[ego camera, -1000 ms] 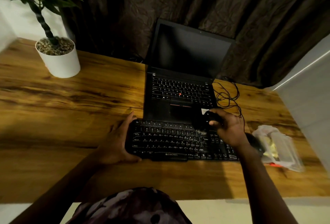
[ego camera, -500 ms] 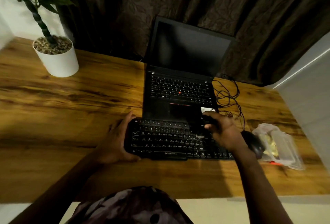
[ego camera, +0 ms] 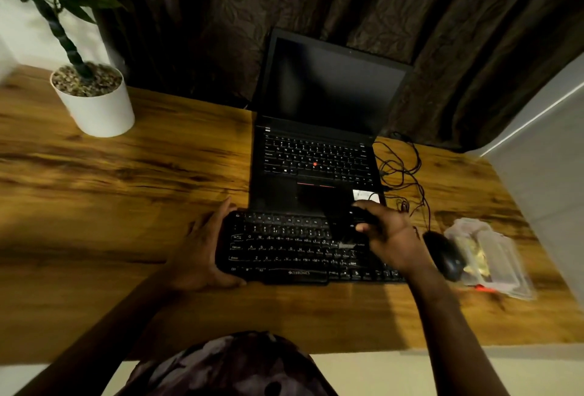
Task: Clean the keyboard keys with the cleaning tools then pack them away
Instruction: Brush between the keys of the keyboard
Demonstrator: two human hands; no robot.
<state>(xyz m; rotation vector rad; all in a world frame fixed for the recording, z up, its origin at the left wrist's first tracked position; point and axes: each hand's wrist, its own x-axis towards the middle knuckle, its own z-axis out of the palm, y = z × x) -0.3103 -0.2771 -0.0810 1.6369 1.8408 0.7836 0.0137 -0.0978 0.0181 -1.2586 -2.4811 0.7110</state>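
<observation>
Your left hand point(ego camera: 202, 250) clamps the left end of the black keyboard point(ego camera: 284, 247), which lies on the table point(ego camera: 126, 206) just in front of the laptop point(ego camera: 316, 155). Your right hand point(ego camera: 392, 237) grips a dark cleaning brush point(ego camera: 350, 231) over the keyboard's right keys; a clear case point(ego camera: 493, 253) sits right of it.

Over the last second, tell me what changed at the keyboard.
The right hand, gripping a dark cleaning tool, swept left across the keyboard, from its right end toward the middle. The left hand stayed clamped on the keyboard's left end. Laptop, mouse and plastic case kept their places.
</observation>
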